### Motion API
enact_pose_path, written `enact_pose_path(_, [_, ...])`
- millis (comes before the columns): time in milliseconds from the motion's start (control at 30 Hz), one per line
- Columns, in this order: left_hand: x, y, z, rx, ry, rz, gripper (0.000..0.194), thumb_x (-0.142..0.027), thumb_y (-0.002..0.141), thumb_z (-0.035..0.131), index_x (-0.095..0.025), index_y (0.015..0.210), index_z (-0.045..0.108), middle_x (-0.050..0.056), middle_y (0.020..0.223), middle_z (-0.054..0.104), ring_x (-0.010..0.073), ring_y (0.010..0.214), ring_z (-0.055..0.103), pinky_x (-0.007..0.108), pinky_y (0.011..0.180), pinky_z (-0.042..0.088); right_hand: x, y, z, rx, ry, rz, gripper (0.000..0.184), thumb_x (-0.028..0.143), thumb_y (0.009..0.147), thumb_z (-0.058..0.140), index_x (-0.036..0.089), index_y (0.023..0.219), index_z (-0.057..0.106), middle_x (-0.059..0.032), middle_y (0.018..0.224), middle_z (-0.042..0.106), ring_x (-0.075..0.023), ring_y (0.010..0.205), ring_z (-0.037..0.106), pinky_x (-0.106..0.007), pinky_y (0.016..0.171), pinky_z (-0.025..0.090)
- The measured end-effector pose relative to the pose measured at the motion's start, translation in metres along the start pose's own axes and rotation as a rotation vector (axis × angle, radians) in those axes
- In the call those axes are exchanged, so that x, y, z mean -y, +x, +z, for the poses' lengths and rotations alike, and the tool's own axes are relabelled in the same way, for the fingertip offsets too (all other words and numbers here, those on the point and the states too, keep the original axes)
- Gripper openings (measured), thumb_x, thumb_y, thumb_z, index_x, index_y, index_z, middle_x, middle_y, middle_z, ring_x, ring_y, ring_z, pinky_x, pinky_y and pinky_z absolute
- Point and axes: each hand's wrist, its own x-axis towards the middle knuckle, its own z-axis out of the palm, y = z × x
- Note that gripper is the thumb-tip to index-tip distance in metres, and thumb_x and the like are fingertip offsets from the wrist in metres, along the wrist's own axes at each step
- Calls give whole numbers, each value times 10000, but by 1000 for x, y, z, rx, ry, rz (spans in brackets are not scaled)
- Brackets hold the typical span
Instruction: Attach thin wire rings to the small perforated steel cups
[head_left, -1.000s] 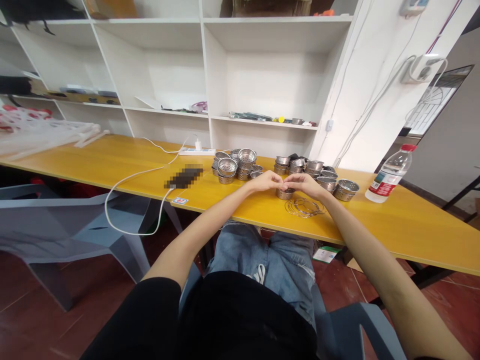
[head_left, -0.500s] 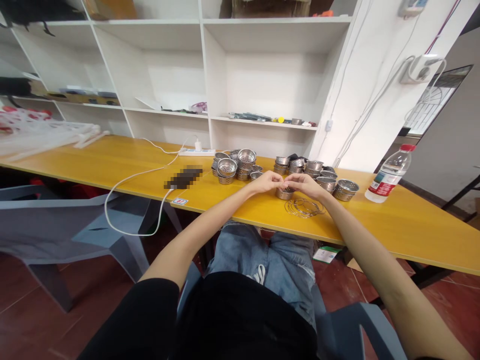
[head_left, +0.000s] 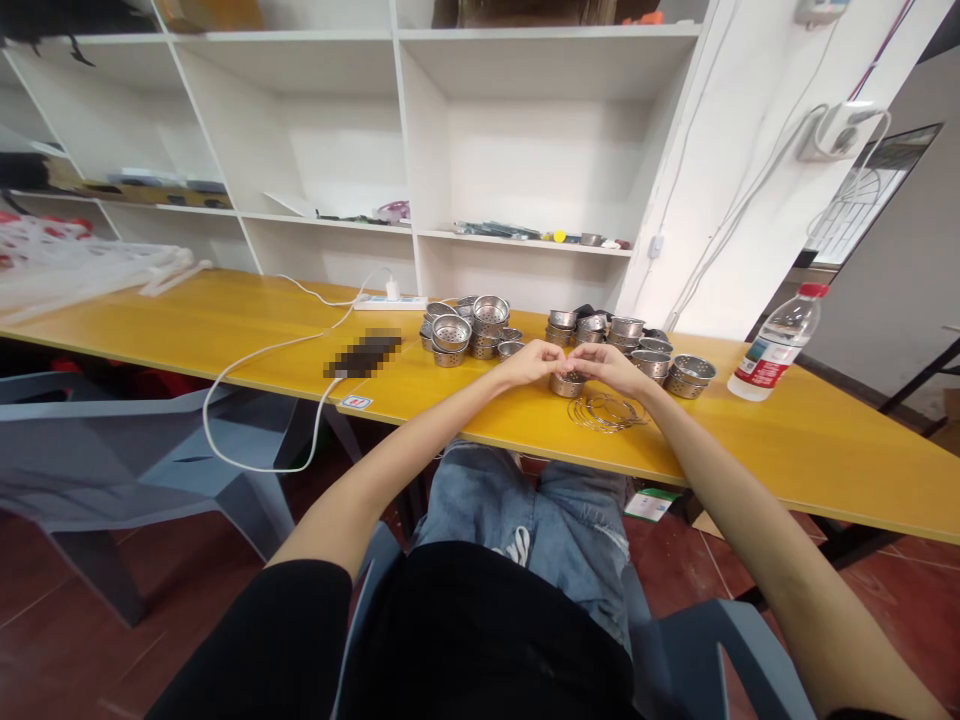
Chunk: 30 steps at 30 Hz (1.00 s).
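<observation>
My left hand [head_left: 537, 363] and my right hand [head_left: 609, 368] meet fingertip to fingertip just above a small perforated metal strainer cup [head_left: 568, 387]. Both are closed in a pinch; whatever lies between the fingers is too small to make out. The cup stands upright on the table, its rim partly covered by my fingers. In front of it, toward me, lies a loose heap of thin wire rings [head_left: 604, 412]. More perforated metal cups [head_left: 451, 335] are stacked left of my hands, and others [head_left: 690, 374] stand to the right.
The yellow table [head_left: 825, 455] runs along a white shelf unit [head_left: 540, 140]. A water bottle [head_left: 776, 345] with a red cap stands at right. Leftward are a pixelated dark object [head_left: 363, 356], a white cable [head_left: 247, 360] and a power strip [head_left: 390, 303].
The view has shifted slightly. My hands keep the same pinch over the strainer cup, and the cups and wire rings stay in place.
</observation>
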Motion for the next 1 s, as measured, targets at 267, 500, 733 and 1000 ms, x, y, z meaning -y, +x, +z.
enact_pose_path(267, [4,-2,-1,14,9,9,608,-706,707,921,-127,760,741,10,698,704,121,671,578,276,704,407,-1,-1,-1,6,-15,-10,589,677,682,983,180,934,792,-63,904,797,-170,757,638,-310,693,482])
enact_pose_path(500, [6,-2,-1,-10,52,5,603,-710,739,901,-129,754,739,12,700,693,128,677,571,279,696,400,-3,-1,-1,-8,-11,-11,577,664,674,985,182,926,793,-55,889,786,-168,748,627,-317,699,474])
enact_pose_path(733, [2,-4,0,10,54,13,645,-752,700,902,-131,741,732,0,693,663,128,686,543,282,698,394,-3,-1,0,10,-3,-27,586,687,670,983,183,907,801,-63,899,794,-199,818,680,-343,764,527])
enact_pose_path(1000, [7,-3,-3,16,76,12,647,-762,735,870,-138,735,702,-2,700,640,130,701,534,287,711,389,-5,1,0,12,-21,-48,579,688,696,970,172,908,815,-80,918,805,-207,840,691,-347,791,535])
